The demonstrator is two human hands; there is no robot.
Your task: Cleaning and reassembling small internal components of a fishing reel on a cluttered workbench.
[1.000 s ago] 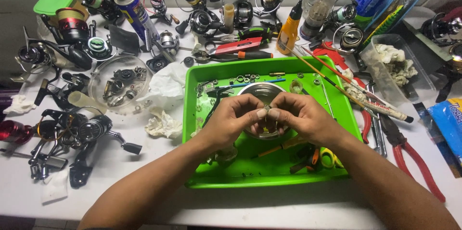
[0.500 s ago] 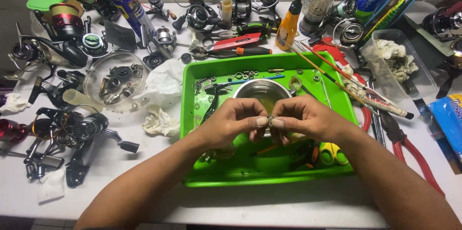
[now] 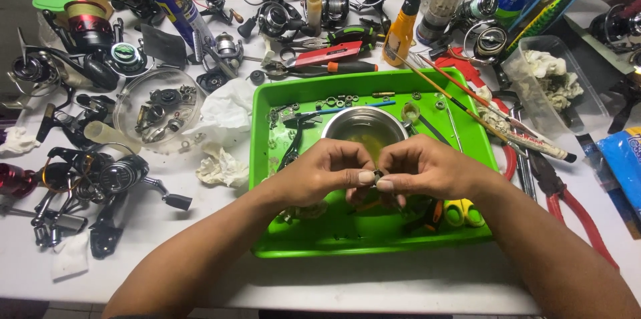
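A small dark part (image 3: 377,175) was pinched between the two hands at the centre of the frame, above the near half of a green tray (image 3: 374,239). The left hand (image 3: 327,172) was curled, its thumb and forefinger closed on the left side of the part, the remaining fingers folded under the palm. The right hand (image 3: 424,171) was held in the same way, its thumb and forefinger pressed to the right side of the part, so that the fingertips of both hands nearly met. What kind of part it was could not be told, being mostly hidden by the fingers. Just behind the hands, in the upper half of the tray, a round metal bowl (image 3: 364,126) with yellowish liquid was seen, and small rings and washers (image 3: 337,100) were scattered along the tray's far edge. A yellow-handled tool (image 3: 455,212) was partly covered by the right wrist. To the left of the tray, crumpled white tissue (image 3: 222,167) lay on the table, with a clear round dish (image 3: 157,115) of metal pieces beyond it. Several fishing reels (image 3: 100,175) were gathered at the left edge of the frame. An orange bottle with a black nozzle (image 3: 402,28) and a blue spray can (image 3: 175,6) stood towards the top, and red-handled pliers (image 3: 567,205) lay at the right.
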